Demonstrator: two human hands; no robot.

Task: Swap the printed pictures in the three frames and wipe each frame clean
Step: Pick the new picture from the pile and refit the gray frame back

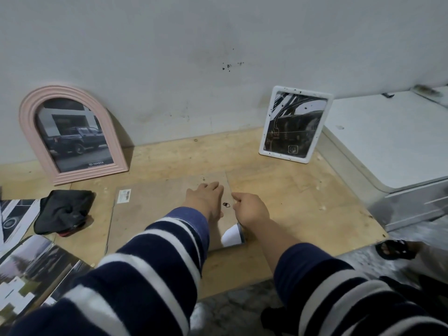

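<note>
Plywood board (291, 190) lies on grey floor (242, 309) against stained wall (194, 57).

The person wears a knitted top with wide navy and white stripes on both sleeves. The left sleeve (135, 270) has a lighter blue cuff; the right sleeve (339, 292) ends at mid-forearm.

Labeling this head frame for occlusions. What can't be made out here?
- Face-down frame: front not visible; near edge covered by the sleeves.
- Left hand: rests flat on the backing; fingertips blurred.
- Right hand: at the frame's right edge; fingertips hidden, grip unclear.
- White paper: mostly behind the right wrist.
- Barcode label: too small to read.
- Loose prints: cut off by the left edge.
</note>
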